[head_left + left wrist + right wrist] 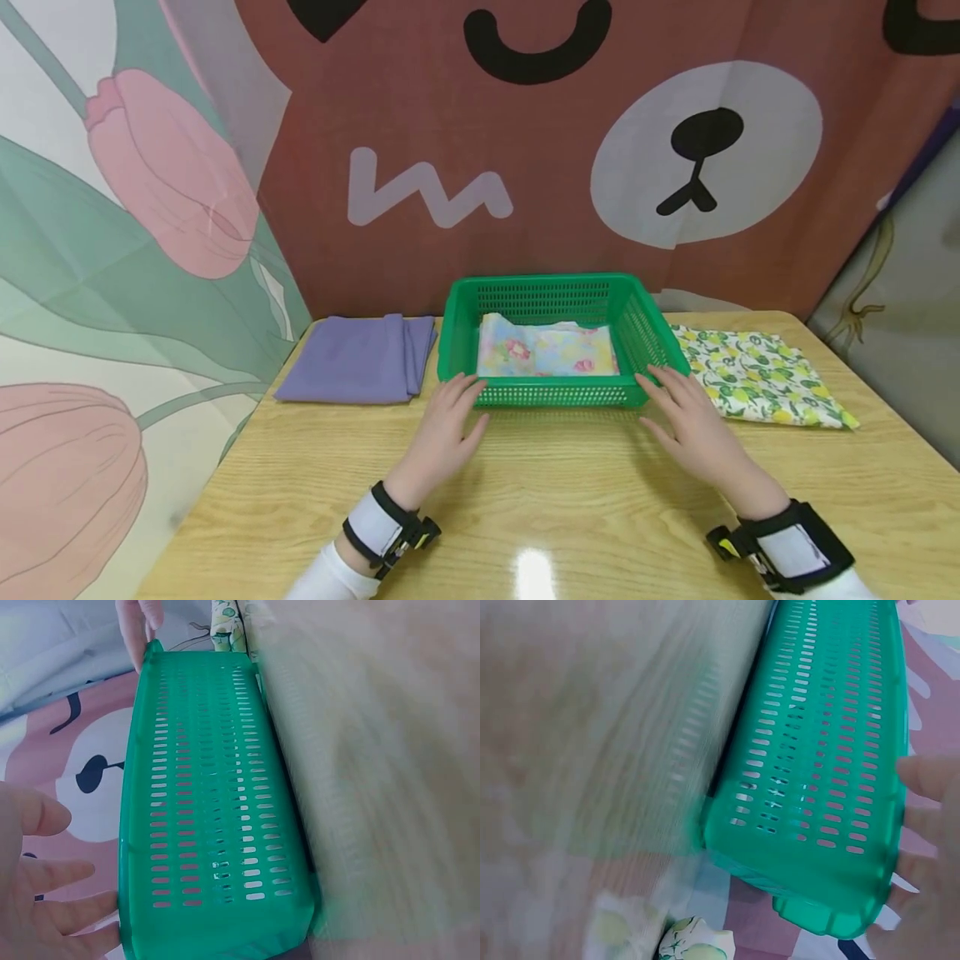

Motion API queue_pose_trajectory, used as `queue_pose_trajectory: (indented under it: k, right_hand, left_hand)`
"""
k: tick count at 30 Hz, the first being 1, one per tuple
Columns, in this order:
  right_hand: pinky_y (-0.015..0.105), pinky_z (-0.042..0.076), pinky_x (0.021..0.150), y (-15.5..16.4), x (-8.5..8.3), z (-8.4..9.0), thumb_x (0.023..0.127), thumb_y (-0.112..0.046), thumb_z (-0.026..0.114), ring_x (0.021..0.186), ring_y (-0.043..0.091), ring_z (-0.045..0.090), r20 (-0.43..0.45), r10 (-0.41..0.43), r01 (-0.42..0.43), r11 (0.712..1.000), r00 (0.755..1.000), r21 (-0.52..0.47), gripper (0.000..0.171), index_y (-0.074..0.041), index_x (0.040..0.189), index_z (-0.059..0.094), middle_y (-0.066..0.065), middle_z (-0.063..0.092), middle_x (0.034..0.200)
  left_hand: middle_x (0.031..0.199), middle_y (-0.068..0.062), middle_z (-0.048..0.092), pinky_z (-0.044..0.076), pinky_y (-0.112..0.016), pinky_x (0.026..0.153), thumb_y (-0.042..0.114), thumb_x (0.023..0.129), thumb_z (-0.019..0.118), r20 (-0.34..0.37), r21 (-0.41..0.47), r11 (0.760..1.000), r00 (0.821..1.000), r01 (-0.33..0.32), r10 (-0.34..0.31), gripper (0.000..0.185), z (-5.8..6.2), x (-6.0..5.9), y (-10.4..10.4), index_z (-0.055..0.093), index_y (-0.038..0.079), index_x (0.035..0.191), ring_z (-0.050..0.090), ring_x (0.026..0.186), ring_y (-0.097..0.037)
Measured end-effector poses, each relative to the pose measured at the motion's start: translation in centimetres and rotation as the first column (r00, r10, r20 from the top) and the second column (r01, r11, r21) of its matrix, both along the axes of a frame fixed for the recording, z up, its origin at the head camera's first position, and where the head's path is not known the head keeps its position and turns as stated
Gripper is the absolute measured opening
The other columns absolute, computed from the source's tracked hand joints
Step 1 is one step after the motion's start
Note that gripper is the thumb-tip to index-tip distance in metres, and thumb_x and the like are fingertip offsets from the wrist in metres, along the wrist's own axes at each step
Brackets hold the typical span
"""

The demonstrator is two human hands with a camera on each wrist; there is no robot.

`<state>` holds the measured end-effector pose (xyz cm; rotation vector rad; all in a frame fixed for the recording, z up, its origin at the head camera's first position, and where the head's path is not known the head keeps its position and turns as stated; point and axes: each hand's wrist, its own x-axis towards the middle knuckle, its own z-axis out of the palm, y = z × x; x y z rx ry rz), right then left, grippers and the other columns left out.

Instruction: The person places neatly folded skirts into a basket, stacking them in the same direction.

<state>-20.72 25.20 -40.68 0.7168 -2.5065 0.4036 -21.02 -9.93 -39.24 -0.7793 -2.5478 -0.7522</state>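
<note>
A green plastic basket (558,382) with slotted walls stands near the back of the wooden table, and a folded pastel floral cloth (551,350) lies inside it. At its front left corner is my left hand (446,429), fingers extended to the rim. My right hand (693,425) reaches the front right corner, fingertips at the rim and the thumb apart. In the left wrist view the left fingers (82,913) spread beside the basket's edge. The right wrist view shows the right fingers (922,825) loosely bent along the rim. Neither hand is curled round the basket.
A folded purple cloth (348,358) lies left of the basket. To its right is a folded cloth with a lemon print (765,379). Behind the wooden table (570,500) hangs a curtain with a bear's face (525,242).
</note>
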Motion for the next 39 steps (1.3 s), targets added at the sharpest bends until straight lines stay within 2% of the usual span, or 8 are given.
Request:
queue_pose_trajectory:
  k: [4,8,10,13,16,21,27,39]
  right_hand:
    - [0.054,0.012,0.115,0.2,0.8,-0.2,0.084,-0.015,0.07,0.136,0.046,0.023,0.041,-0.006,0.005,1.0,0.999,0.019,0.071,-0.002,0.145,0.035,0.023,0.029,0.149]
    - [0.053,0.007,0.116,0.4,1.3,-0.3,0.082,-0.012,0.072,0.138,0.045,0.02,0.045,0.011,-0.011,1.0,0.999,-0.007,0.07,0.0,0.142,0.038,0.02,0.024,0.153]
    - [0.057,0.019,0.112,0.4,1.5,-0.1,0.08,-0.008,0.072,0.134,0.045,0.027,0.026,0.027,-0.026,0.999,0.999,-0.046,0.064,-0.001,0.138,0.045,0.021,0.03,0.149]
    - [0.058,0.037,0.095,0.4,1.7,0.2,0.078,-0.002,0.073,0.121,0.043,0.041,-0.009,0.034,-0.035,0.994,0.999,-0.1,0.052,-0.001,0.127,0.055,0.022,0.045,0.135]
    - [0.055,0.042,0.085,0.6,1.9,0.0,0.077,0.0,0.073,0.109,0.041,0.051,-0.01,0.001,-0.002,0.993,1.0,-0.117,0.041,0.001,0.116,0.061,0.023,0.055,0.121]
    - [0.057,0.046,0.083,1.0,2.1,-0.5,0.082,-0.007,0.07,0.102,0.042,0.056,0.113,-0.077,0.084,0.994,0.991,-0.064,0.03,0.003,0.109,0.064,0.025,0.059,0.114]
    - [0.063,0.042,0.088,1.3,2.2,-1.3,0.087,-0.016,0.067,0.11,0.052,0.05,0.285,-0.144,0.141,0.99,0.948,0.03,0.037,0.003,0.117,0.061,0.034,0.051,0.125]
    - [0.064,0.04,0.087,1.8,2.0,-2.6,0.081,-0.03,0.072,0.109,0.057,0.047,0.395,-0.194,0.16,0.98,0.898,0.117,0.051,0.0,0.121,0.059,0.037,0.047,0.128]
  left_hand:
    - [0.14,-0.023,0.044,0.026,-0.055,0.11,0.016,0.092,0.059,-0.002,-0.003,1.0,1.0,-0.006,0.006,0.047,-0.1,0.7,-0.4,0.048,-0.003,0.134,0.035,0.134,-0.041]
    - [0.142,-0.025,0.04,0.027,-0.054,0.11,0.017,0.092,0.059,-0.019,-0.01,1.0,1.0,-0.015,0.015,0.049,-0.1,0.9,-0.6,0.046,-0.004,0.135,0.033,0.135,-0.042]
    - [0.144,-0.027,0.035,0.027,-0.055,0.11,0.019,0.093,0.059,0.01,-0.032,0.999,0.999,-0.032,0.032,0.053,0.0,1.2,-0.6,0.042,-0.004,0.138,0.03,0.136,-0.043]
    - [0.148,-0.032,0.022,0.026,-0.058,0.109,0.024,0.092,0.06,0.079,-0.08,0.996,0.995,-0.047,0.054,0.063,0.0,1.8,-0.6,0.034,-0.005,0.142,0.023,0.137,-0.047]
    - [0.149,-0.035,0.011,0.024,-0.061,0.108,0.028,0.09,0.063,0.125,-0.136,0.99,0.99,-0.046,0.063,0.072,-0.2,2.2,-0.5,0.028,-0.007,0.144,0.017,0.137,-0.051]
    - [0.15,-0.034,0.008,0.025,-0.067,0.104,0.031,0.087,0.067,0.115,-0.224,0.973,0.99,-0.053,0.08,0.078,-1.1,2.4,-0.7,0.028,-0.004,0.145,0.018,0.136,-0.052]
    - [0.153,-0.03,-0.003,0.022,-0.071,0.102,0.034,0.087,0.067,0.19,-0.303,0.952,0.976,-0.044,0.105,0.079,-1.3,2.8,-1.0,0.027,0.002,0.148,0.013,0.137,-0.054]
    - [0.155,-0.027,-0.009,0.017,-0.073,0.102,0.036,0.086,0.068,0.235,-0.339,0.94,0.963,-0.044,0.129,0.08,-1.9,2.8,-0.9,0.028,0.009,0.149,0.006,0.139,-0.052]
